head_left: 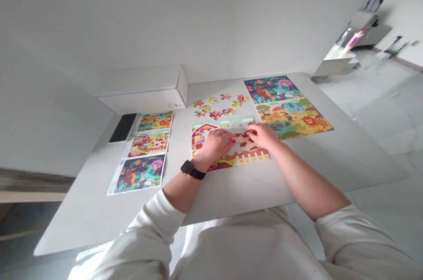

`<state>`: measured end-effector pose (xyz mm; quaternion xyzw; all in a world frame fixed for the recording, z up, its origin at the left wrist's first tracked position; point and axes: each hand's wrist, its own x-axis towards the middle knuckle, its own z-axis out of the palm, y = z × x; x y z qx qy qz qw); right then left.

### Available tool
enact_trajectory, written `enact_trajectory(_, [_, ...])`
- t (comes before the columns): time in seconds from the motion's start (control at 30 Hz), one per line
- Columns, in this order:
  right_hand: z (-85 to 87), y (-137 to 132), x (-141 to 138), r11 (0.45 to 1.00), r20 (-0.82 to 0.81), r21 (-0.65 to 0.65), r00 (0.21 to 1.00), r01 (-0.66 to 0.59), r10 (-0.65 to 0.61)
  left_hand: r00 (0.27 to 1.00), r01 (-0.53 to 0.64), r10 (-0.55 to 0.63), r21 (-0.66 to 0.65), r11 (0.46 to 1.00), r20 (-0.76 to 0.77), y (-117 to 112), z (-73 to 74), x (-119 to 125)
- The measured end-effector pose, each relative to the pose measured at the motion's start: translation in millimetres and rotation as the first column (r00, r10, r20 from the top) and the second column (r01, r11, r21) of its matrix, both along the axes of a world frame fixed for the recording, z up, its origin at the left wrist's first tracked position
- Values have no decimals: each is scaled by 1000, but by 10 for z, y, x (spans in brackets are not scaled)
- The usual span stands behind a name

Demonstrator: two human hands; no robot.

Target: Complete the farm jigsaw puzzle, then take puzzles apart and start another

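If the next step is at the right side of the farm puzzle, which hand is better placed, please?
Probably the right hand: its fingers are at the upper right of the farm puzzle, while the left hand is farther left.

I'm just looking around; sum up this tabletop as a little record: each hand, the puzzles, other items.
Left hand: over the farm puzzle; grip unclear
Right hand: fingertips at the farm puzzle's right side; grip unclear
Farm puzzle: partly assembled, gaps showing
Loose pieces: scattered just beyond it
Other puzzle pictures: night forest and lion scene, at right
Left side: printed picture sheet, dark phone, white box
Left wrist: black watch
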<state>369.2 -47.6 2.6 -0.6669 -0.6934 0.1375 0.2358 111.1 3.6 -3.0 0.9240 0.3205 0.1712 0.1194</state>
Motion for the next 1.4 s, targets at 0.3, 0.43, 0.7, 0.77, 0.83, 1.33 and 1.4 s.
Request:
enact_trajectory(0.3, [18,-11,-14,1000,1,-8,1000,7,-7,1000,10,-10,62,998,-8,-32,-2,-21])
enact_trajectory(0.43, [-3,0,-6,1000,3,-16,1000,7,-7,991,109,-115,79,991,73,-35,-24,-44])
enact_trajectory(0.7, [-34,-3,9,1000,12,-1,1000,-2,2,973,216,-218,33,976,81,-27,-89,-49])
enact_trajectory(0.77, [-24,-5,3,1000,8,2,1000,-5,5,975,209,-210,19,978,71,-44,-60,-49])
enact_trajectory(0.83, [-15,-5,-2,1000,4,3,1000,-8,8,979,200,-200,7,980,48,-64,-21,-47])
enact_trajectory(1.33, [-30,-11,3,1000,1,-9,1000,-19,19,983,177,-177,-2,984,-52,-184,78,-47])
enact_trajectory(1.4, [-35,-8,10,1000,14,-7,1000,-26,26,984,176,-175,9,984,-40,-193,121,-71])
